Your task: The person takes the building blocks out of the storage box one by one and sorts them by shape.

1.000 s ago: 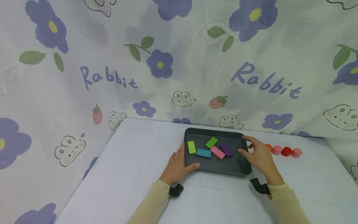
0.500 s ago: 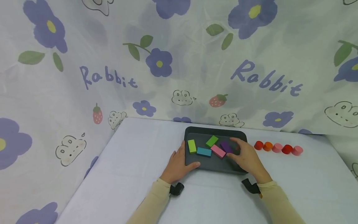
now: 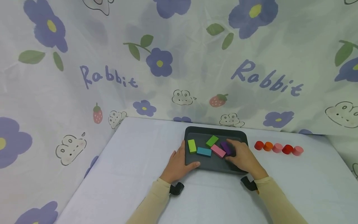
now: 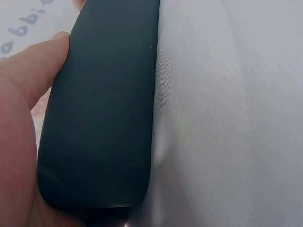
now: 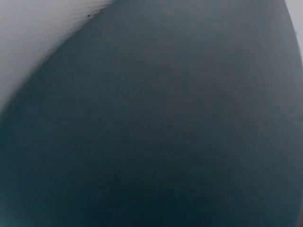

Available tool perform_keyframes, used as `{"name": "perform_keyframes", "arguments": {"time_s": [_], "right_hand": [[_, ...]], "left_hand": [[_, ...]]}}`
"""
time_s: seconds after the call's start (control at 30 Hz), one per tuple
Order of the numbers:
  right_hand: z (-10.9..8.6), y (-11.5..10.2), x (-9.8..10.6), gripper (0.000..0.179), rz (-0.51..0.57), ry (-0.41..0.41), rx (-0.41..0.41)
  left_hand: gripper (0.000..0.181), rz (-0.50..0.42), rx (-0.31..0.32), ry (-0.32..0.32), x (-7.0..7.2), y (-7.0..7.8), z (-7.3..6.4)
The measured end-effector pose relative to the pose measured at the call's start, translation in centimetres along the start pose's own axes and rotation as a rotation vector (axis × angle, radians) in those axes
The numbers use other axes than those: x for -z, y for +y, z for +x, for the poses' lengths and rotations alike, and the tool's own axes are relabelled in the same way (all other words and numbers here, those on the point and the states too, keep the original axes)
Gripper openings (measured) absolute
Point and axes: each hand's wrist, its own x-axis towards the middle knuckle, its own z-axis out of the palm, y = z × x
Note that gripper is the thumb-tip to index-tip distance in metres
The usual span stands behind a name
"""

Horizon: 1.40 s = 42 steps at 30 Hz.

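A dark grey rectangular tray [image 3: 215, 130] lies on the white table. Several coloured blocks are in it: a yellow-green block [image 3: 191, 146], a blue block [image 3: 204, 152], a green block [image 3: 212, 141], a pink block [image 3: 218, 151] and a purple block [image 3: 226, 148]. My left hand [image 3: 176, 168] rests against the tray's left front corner, fingers straight along the side and thumb over the front rim. Over the tray's right part, my right hand [image 3: 246, 157] pinches the purple block between thumb and forefinger. The right wrist view shows only the tray's dark wall [image 5: 156, 109], without fingers.
Right of the tray stands a row of small cylinders: a red cylinder [image 3: 259, 145], an orange cylinder [image 3: 268, 146], a pink cylinder [image 3: 277, 147], another red cylinder [image 3: 287, 149] and another pink cylinder [image 3: 297, 151]. A patterned cloth [image 3: 190, 71] hangs behind the table.
My right hand has moved left from the tray's right rim to the purple block, and its fingers have closed in on it. The left hand stays at the tray's corner.
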Motion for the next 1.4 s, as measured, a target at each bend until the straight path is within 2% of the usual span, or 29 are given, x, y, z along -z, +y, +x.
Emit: {"name": "perform_keyframes", "arguments": {"time_s": [0.33, 0.53, 0.77, 1.1, 1.4], "right_hand": [[0.54, 0.28, -0.61, 0.068, -0.039, -0.050, 0.082], [0.70, 0.53, -0.81, 0.066, -0.066, -0.053, 0.095], [0.91, 0.62, -0.75, 0.060, -0.054, -0.045, 0.084], [0.92, 0.52, -0.48, 0.062, -0.045, -0.090, 0.060], [0.79, 0.16, -0.46, 0.064, -0.065, -0.074, 0.011]], "left_hand": [[0.112, -0.006, -0.012, 0.002, 0.05, -0.01, -0.03], [0.113, -0.015, -0.012, -0.003, 0.05, 0.05, -0.18], [0.112, -0.014, -0.009, 0.007, 0.15, 0.13, -0.18], [0.111, -0.011, -0.003, 0.009, 0.02, 0.02, -0.11], [0.110, -0.019, -0.016, 0.010, 0.10, 0.11, -0.15]]}}
